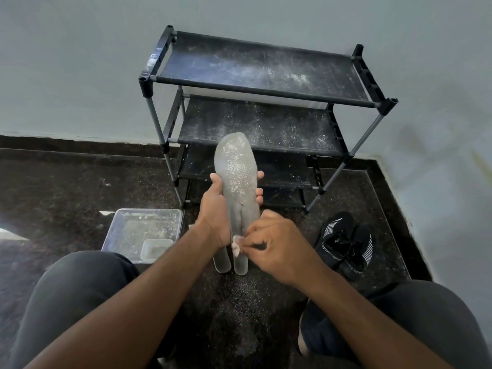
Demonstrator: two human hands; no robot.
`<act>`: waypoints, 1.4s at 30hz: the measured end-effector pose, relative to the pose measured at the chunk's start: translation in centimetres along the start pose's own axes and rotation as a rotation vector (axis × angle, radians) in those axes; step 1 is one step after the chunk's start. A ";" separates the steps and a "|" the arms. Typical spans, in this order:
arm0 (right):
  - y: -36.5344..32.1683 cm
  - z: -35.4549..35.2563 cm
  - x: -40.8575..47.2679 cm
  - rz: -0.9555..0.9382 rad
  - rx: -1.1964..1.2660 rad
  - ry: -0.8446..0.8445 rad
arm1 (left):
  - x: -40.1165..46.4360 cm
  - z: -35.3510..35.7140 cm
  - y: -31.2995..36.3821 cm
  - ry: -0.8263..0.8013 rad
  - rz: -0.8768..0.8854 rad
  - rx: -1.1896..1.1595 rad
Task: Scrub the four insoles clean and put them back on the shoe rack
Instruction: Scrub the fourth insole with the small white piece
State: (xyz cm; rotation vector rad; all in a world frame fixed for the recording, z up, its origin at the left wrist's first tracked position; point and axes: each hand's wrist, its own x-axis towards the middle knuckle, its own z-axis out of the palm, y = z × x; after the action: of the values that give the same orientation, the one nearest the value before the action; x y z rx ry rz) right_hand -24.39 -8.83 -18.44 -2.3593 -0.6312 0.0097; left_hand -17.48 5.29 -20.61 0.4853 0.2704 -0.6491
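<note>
My left hand point(216, 209) grips a grey insole point(237, 171) around its middle, toe end pointing up toward the shoe rack point(266, 89). White powder speckles the insole's upper half. My right hand point(271, 241) pinches a small white pad point(236, 245) against the insole's lower end. Below my hands, two more grey insole ends point(231, 263) show on the floor, partly hidden by my wrists.
The black shoe rack stands against the wall, its shelves dusted with white powder. A clear tray point(143, 230) holding a small container point(154, 249) sits on the floor to the left. A pair of black shoes point(346, 243) lies to the right. My knees frame the bottom.
</note>
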 end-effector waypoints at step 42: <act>0.3 -0.5 1.0 -0.084 -0.530 0.263 | -0.2 0.6 0.2 0.074 0.016 0.188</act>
State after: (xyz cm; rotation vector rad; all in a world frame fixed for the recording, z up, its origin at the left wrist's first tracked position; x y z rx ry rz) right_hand -23.27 -8.83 -18.10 -2.7648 -0.6604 -0.5595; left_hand -17.45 5.22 -19.98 0.6919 0.2767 -0.6448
